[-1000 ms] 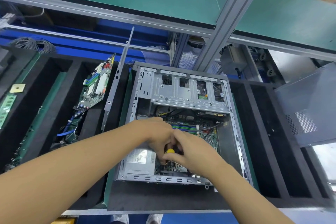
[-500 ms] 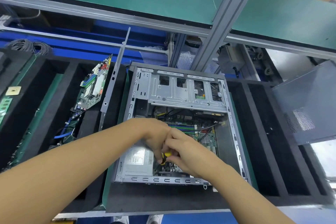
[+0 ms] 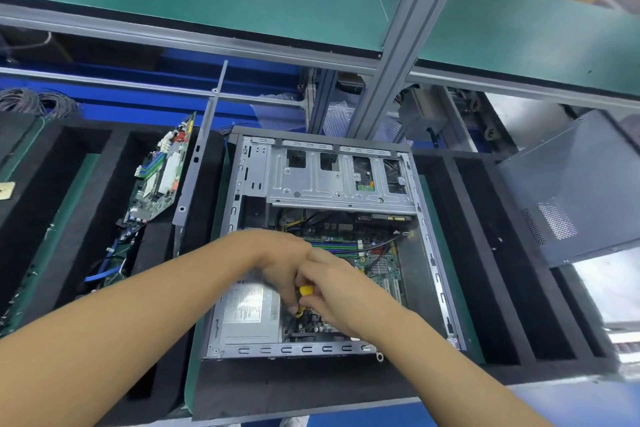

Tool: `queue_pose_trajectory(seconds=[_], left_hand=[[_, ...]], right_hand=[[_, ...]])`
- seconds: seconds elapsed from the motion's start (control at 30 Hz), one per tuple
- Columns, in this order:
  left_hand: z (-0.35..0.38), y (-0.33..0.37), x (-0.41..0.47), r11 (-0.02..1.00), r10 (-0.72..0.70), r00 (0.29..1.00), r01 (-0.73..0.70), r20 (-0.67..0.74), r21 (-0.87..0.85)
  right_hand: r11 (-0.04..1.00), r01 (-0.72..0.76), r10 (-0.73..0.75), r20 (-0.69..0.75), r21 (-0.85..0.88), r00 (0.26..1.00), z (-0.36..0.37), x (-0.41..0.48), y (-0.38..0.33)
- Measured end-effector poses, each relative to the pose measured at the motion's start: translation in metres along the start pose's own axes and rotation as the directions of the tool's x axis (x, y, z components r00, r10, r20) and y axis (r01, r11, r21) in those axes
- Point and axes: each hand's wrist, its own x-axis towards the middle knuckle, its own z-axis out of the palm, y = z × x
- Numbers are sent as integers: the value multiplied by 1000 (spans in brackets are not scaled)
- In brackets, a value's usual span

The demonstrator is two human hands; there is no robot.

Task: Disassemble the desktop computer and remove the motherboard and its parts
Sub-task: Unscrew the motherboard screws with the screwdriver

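Two hands stay bunched over the near end of the computer case (image 3: pixel 434 265), where they were half a second ago. Only a little more of the screwdriver (image 3: pixel 305 289) shows between them now. The right hand (image 3: pixel 337 289) has its fingers curled round the smooth yellow handle. The left hand (image 3: pixel 282 265) pinches the same handle lower down, fingertips pointing into the case.

The case is an open box of bare, stamped sheet metal lying in a black foam tray (image 3: pixel 485 253). The green motherboard (image 3: pixel 381 263) is mounted inside it, ridged with slots and crossed by thin cables. A dull grey boxy power supply (image 3: pixel 249 308) sits just left of the hands, and a ribbed drive cage (image 3: pixel 339 180) spans the far end. A second circuit board (image 3: pixel 162 177) leans in the foam slot to the left, beside a thin metal strip (image 3: pixel 204 149).
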Motion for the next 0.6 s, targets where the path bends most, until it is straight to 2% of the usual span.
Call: queue_pose_trajectory(seconds=[0.13,0.23,0.3,0.4,0.6], left_hand=[[0,1,0,999,42,999,-41,-22,33],[3,0,0,994,38,996,-30,-76,101],[6,-1,1,986,34,992,-14,-119,164],[9,-3,1,978,45,986,-11,-162,206],[9,-10,-2,990,66,989,-48,-135,131]], right_hand=[[1000,-8,8,14,22,1000,0,-2,2],[989,-144,146,-67,38,987,2,-1,2],[982,-184,181,-83,-38,980,4,1,0],[988,-136,131,-66,-68,989,5,0,-4],[999,-43,44,-25,16,999,-2,-6,-5]])
